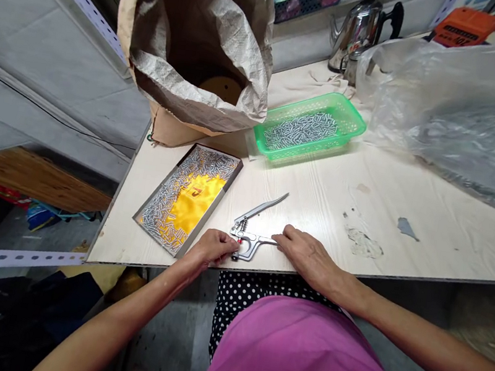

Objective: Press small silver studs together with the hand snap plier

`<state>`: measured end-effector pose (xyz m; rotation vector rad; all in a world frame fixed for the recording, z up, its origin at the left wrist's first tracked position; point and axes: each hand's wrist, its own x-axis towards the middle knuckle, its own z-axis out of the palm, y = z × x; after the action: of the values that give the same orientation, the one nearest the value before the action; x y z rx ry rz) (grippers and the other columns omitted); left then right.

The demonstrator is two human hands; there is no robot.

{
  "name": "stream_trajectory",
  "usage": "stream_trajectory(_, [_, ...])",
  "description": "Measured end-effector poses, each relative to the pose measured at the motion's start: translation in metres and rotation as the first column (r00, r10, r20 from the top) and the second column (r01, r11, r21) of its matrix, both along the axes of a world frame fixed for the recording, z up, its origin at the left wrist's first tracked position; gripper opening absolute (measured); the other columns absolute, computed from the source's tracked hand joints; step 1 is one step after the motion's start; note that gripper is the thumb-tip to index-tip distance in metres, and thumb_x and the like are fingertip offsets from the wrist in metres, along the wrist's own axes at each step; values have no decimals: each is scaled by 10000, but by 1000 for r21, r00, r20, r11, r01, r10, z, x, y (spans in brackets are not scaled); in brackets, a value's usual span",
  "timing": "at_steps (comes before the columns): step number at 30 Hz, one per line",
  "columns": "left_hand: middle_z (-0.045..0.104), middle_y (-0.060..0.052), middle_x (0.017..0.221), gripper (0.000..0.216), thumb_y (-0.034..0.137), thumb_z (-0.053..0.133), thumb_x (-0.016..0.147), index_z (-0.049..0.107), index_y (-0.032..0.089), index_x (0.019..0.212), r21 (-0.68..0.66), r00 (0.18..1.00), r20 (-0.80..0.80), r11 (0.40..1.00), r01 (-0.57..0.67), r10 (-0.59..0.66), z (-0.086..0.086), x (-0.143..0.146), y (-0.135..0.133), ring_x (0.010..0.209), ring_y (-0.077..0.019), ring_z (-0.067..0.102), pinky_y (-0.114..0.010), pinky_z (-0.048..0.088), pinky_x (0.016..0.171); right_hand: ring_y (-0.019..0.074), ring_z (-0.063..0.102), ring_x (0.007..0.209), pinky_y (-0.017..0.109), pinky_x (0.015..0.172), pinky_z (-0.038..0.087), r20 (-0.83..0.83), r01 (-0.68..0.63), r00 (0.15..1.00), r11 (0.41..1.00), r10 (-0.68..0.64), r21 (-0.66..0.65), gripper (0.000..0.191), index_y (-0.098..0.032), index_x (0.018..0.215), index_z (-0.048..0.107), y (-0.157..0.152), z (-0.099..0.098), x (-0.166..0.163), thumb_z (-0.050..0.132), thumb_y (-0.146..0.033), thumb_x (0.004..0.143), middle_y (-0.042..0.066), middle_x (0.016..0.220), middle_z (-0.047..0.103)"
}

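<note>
Near the table's front edge lie grey metal hand pliers (254,238), of the snap-fastener kind, with their upper handle (262,208) raised and a spring at the joint. My right hand (305,252) has its fingers closed around the end of the lower handle. At the jaw end, my left hand (215,247) pinches something small beside a red part; what it holds is hidden by the fingers. Just left of the pliers sits a shallow tray (210,220) with many small silvery metal pieces (162,203) around a bare yellow bottom.
A green basket (353,126) with more small metal pieces stands behind the pliers. A large open paper sack (186,100) rises at the back left. A clear plastic bag (476,134) full of pieces lies right, near a kettle (359,31) and an orange box (467,27).
</note>
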<state>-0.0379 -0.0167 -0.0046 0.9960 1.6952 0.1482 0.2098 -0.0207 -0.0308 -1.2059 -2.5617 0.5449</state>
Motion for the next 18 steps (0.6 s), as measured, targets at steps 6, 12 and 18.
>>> stream_trajectory(6, [426, 75, 397, 355, 409, 763, 672, 541, 159, 552, -83, 999, 31, 996, 43, -40, 4, 0, 6, 366, -55, 344, -201, 271, 390, 165, 520, 750, 285, 648, 359, 38, -1, 999, 999, 2, -40, 266, -171, 956, 592, -3, 2, 1, 377, -26, 896, 74, 922, 569])
stream_trajectory(12, [479, 70, 439, 353, 419, 796, 638, 572, 148, 607, -152, 999, 10, 988, 38, -37, 9, 2, 1, 390, -50, 396, -182, 332, 406, 249, 550, 950, 351, 768, 428, 51, -49, 998, 998, 47, 37, 291, -189, 1108, 582, 21, 12, 5, 631, -361, 879, 121, 1114, 595])
stream_trajectory(18, [471, 82, 457, 290, 365, 784, 664, 597, 144, 652, -152, 999, 0, 988, -37, 37, 12, 6, -9, 401, -56, 418, -184, 357, 404, 431, 328, 1329, 608, 1037, 282, 173, -157, 975, 985, 141, 78, 1046, -151, 1406, 390, 63, 11, -6, 769, -683, 589, 231, 1437, 423])
